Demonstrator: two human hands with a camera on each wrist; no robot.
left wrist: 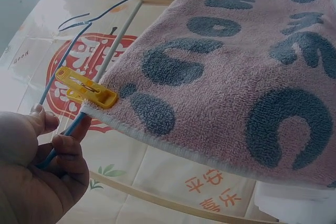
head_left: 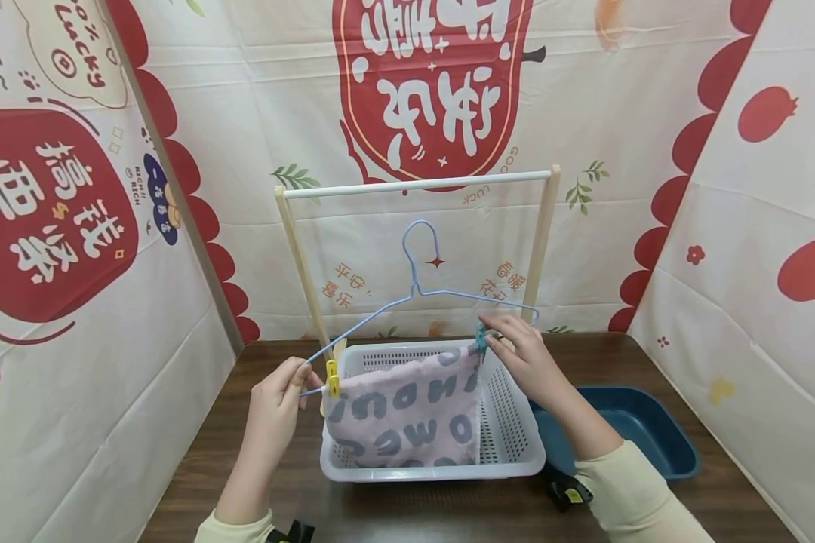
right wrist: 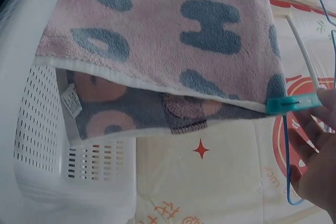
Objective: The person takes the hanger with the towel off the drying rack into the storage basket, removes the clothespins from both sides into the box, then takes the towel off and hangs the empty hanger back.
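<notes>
A pink towel (head_left: 407, 415) with grey letters hangs folded over the lower bar of a blue wire hanger (head_left: 414, 285). Its left top corner is held by a yellow clothespin (left wrist: 86, 88), its right top corner by a teal clothespin (right wrist: 294, 103). My left hand (head_left: 278, 396) grips the hanger's left end, fingers curled around the wire beside the yellow clothespin. The fingers of my right hand (head_left: 526, 358) pinch the teal clothespin near the hanger's right end. In the right wrist view the towel's two layers part below, and a white label shows on the inner side.
Behind and below the towel stands a white perforated basket (head_left: 435, 473). A drying rack with a white top bar (head_left: 417, 185) rises behind it. At the right, partly behind my right forearm, lies a dark blue tray (head_left: 652, 422). Printed cloth walls enclose the brown table (head_left: 204, 452).
</notes>
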